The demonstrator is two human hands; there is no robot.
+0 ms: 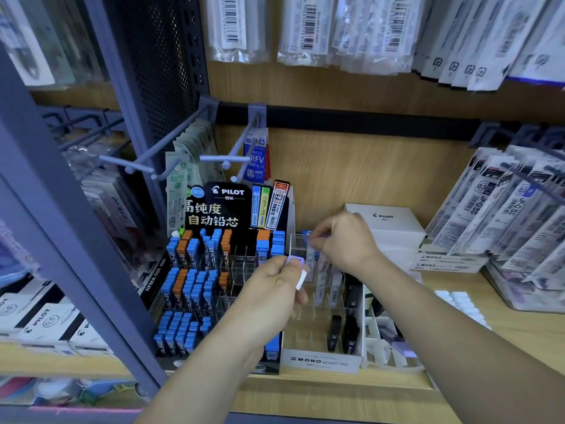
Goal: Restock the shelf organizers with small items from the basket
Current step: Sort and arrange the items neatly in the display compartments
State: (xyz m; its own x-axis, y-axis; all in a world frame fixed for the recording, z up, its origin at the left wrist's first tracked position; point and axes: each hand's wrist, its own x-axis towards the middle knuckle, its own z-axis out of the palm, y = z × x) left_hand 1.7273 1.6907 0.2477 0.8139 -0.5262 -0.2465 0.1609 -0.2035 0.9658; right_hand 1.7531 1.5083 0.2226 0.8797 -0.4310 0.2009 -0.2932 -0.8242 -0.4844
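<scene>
**Pencil-lead bay: both hands at the clear organizer**

- Left hand: raised at the centre of the view, thumb and fingers curled round a purple-capped case with a white label down its side. Held above the organizer's front rows, clear of the compartments.
- Right hand: at 1 o'clock from the left hand, close beside it but not touching. Its fingertips pinch the top of a clear case standing upright in a back-row slot; the cap is partly hidden by the fingers.
- Clear organizer: tiered acrylic compartments, front plate marked MONO graph MG, standing on the wooden shelf. Several clear cases stand in the upper rows; black cases stand toward its 3 o'clock side.
- Pilot display: just beside the organizer at 9 o'clock, three tiers stocked with blue- and orange-capped cases.
- White Pilot box: at 2 o'clock from the organizer, against the back panel.
- Hanging refill packs: along 12 o'clock, barcodes facing out.
</scene>
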